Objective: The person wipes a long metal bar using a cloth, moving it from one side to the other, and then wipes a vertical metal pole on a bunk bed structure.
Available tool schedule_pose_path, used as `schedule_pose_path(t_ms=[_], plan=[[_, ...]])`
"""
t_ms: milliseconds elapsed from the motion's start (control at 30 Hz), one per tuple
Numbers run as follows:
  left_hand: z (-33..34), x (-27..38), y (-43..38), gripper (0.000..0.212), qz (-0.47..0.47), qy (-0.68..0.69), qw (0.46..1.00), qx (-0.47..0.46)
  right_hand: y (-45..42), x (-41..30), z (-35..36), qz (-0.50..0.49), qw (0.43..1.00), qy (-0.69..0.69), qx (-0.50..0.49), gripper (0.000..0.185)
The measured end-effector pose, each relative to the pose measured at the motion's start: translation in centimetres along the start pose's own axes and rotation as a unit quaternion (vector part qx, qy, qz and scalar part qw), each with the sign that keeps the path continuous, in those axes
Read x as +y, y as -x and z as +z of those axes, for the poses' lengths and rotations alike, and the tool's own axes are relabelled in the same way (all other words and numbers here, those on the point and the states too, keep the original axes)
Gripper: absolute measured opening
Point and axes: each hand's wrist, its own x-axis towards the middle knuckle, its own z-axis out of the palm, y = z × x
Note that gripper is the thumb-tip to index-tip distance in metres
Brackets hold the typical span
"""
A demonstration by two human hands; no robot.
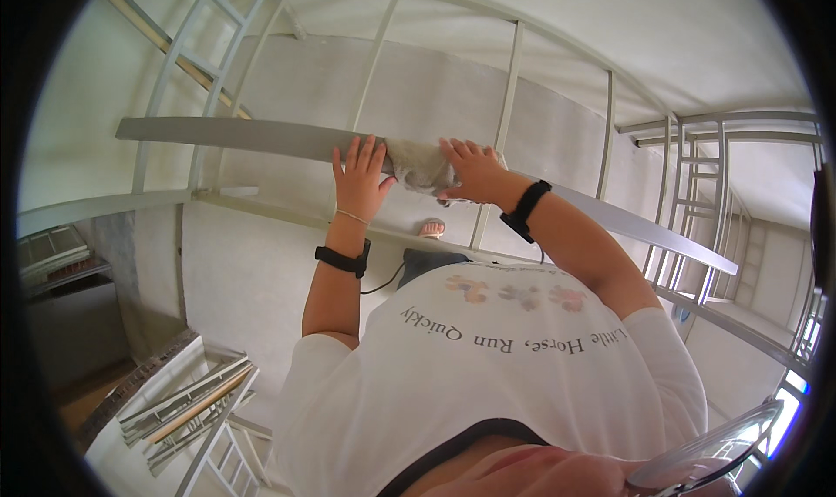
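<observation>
A long grey board runs across in front of me, level with my hands. A greyish cloth is draped over its middle and hangs down the near side. My right hand presses on the cloth with fingers bent over the board's top, the thumb on the near face. To the left of the cloth, my left hand rests on the board's edge with fingers spread and holds nothing.
A pale metal bed frame with upright bars stands around the board. A metal ladder rises at the left, another at the right. Stacked metal frames lie at the lower left. A sandalled foot shows below the board.
</observation>
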Motion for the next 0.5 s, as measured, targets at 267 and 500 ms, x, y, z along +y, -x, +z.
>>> schedule_pose_path(t_ms=[267, 500], plan=[[0.3, 0.2, -0.4, 0.064, -0.019, -0.052, 0.998, -0.019, -2.5, -1.1, 2.4, -0.07, 0.995, 0.024, 0.069, 0.087], [0.8, 0.8, -0.6, 0.063, -0.018, -0.08, 0.997, -0.013, 2.9, 2.4, 1.2, -0.026, 0.993, 0.081, 0.076, 0.082]])
